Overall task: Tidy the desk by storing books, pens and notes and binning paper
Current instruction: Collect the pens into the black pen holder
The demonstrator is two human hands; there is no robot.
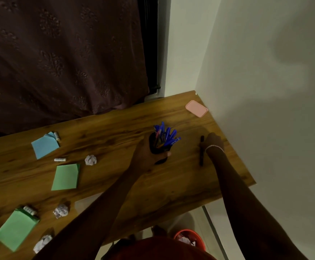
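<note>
While the left hand (149, 156) wraps its fingers around the black pen holder (157, 147), stuffed with blue pens (167, 135), at mid-desk, the right hand (214, 141) is down at the black marker (201, 152) lying near the wooden desk's (171, 184) right edge. Its fingers meet the marker's top end, but I can't tell whether they grip it. Off to the left lie a blue sticky note (45, 146), a green sticky note (66, 177) and a crumpled paper ball (90, 160). Below the desk sits a red bin (188, 238).
</note>
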